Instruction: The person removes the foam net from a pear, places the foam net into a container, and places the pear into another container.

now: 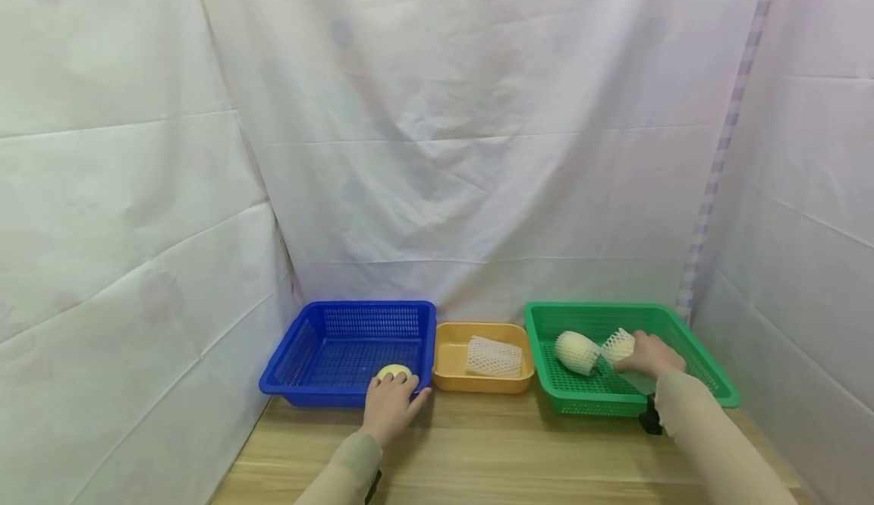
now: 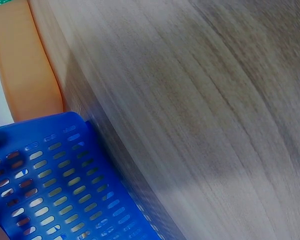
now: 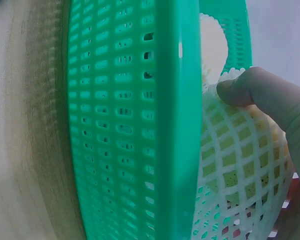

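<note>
My left hand (image 1: 391, 406) reaches over the front rim of the blue basket (image 1: 307, 393). Its fingers curl over a round pale-yellow fruit (image 1: 394, 370), which shows just past the fingertips; the thumb lies out to the right by the rim. In the green basket (image 1: 553, 396), my right hand (image 1: 652, 355) grips a yellow-green fruit in a white foam net (image 1: 617, 344). The right wrist view shows the thumb pressing the net's open edge, with dark specks on the fruit (image 3: 231, 177). Left of it lies another netted fruit (image 1: 576, 352).
Between the two baskets stands a small orange-yellow tray (image 1: 447, 384) with an empty white foam net (image 1: 495, 357) in it. All three stand on a wood-grain table (image 1: 478, 452). White cloth (image 1: 451, 148) hangs behind and on both sides.
</note>
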Action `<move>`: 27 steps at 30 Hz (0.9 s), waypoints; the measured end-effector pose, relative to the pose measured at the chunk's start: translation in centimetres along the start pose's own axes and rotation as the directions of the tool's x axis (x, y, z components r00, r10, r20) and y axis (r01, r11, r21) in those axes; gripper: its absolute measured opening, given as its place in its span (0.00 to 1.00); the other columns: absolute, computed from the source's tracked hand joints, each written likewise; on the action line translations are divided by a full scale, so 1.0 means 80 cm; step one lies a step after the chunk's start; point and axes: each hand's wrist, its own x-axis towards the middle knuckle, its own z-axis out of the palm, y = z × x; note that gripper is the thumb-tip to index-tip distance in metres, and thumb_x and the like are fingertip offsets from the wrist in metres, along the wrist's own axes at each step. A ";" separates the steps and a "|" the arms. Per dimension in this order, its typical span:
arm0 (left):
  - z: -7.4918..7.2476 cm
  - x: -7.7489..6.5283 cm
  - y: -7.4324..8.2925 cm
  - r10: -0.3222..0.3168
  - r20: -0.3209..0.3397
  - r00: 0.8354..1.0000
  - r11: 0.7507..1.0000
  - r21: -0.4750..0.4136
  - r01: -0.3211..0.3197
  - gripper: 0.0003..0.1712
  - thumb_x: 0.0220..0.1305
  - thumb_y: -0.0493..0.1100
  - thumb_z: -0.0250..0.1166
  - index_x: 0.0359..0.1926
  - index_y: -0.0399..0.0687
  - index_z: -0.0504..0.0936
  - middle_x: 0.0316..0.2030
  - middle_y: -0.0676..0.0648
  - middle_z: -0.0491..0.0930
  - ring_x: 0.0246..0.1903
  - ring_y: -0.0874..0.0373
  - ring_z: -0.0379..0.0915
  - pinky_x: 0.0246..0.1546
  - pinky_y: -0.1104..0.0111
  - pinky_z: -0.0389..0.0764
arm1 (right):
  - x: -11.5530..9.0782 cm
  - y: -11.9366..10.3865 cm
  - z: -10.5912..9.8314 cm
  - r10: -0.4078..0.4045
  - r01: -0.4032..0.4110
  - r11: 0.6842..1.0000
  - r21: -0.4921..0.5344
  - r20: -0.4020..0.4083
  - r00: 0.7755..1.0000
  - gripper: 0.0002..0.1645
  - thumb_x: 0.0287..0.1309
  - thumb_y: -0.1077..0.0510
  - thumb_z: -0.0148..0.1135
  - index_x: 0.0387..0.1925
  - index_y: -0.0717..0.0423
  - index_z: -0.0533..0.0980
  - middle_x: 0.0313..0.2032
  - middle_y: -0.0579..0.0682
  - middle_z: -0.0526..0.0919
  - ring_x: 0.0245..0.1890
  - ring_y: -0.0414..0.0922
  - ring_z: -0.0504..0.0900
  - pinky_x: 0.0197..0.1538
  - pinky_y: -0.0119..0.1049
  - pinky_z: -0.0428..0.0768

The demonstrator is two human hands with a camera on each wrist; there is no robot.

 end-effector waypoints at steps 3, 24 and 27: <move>-0.001 0.001 0.000 -0.001 -0.001 1.000 1.000 0.001 0.001 0.26 0.69 0.69 0.47 0.39 0.57 0.81 0.34 0.53 0.78 0.34 0.52 0.71 0.40 0.52 0.71 | -0.002 -0.003 -0.002 -0.011 0.011 1.000 0.003 -0.011 1.000 0.55 0.42 0.41 0.70 0.61 0.74 0.60 0.44 0.71 0.73 0.34 0.56 0.74 0.27 0.49 0.73; 0.002 -0.001 0.000 0.000 -0.012 1.000 1.000 -0.006 0.000 0.22 0.67 0.65 0.53 0.39 0.57 0.81 0.34 0.53 0.78 0.34 0.52 0.71 0.39 0.53 0.70 | -0.009 -0.025 -0.019 -0.113 0.110 0.993 -0.033 -0.089 0.990 0.52 0.43 0.43 0.72 0.62 0.70 0.64 0.46 0.69 0.73 0.36 0.58 0.76 0.27 0.51 0.74; 0.002 -0.001 0.000 0.004 -0.022 1.000 1.000 -0.005 -0.004 0.20 0.67 0.65 0.55 0.37 0.57 0.81 0.33 0.53 0.77 0.33 0.52 0.71 0.38 0.52 0.71 | -0.009 -0.031 -0.020 -0.132 0.128 0.991 -0.041 -0.096 0.987 0.52 0.44 0.42 0.72 0.62 0.70 0.64 0.47 0.69 0.73 0.37 0.59 0.76 0.28 0.52 0.74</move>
